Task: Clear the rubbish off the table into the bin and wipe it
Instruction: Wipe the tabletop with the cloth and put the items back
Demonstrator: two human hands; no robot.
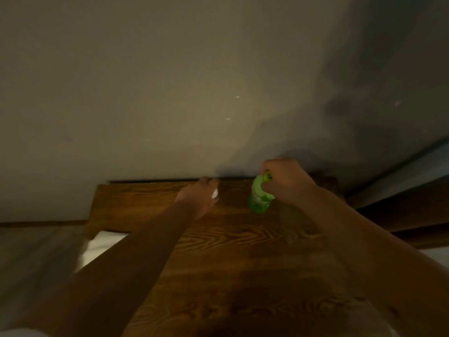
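Both hands work at the far edge of the wooden table (243,239), where it meets the plain wall (170,81). The right hand (286,181) grips the top of a green plastic bottle (258,198) standing upright. Just left of it, the left hand (200,197) curls over a small white object (215,193) (too blurred to identify). Bare, strongly grained wood spreads nearer than both hands.

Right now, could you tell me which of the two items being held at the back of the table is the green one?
The green bottle, gripped at its top by the right hand. The left hand holds only a small white object.
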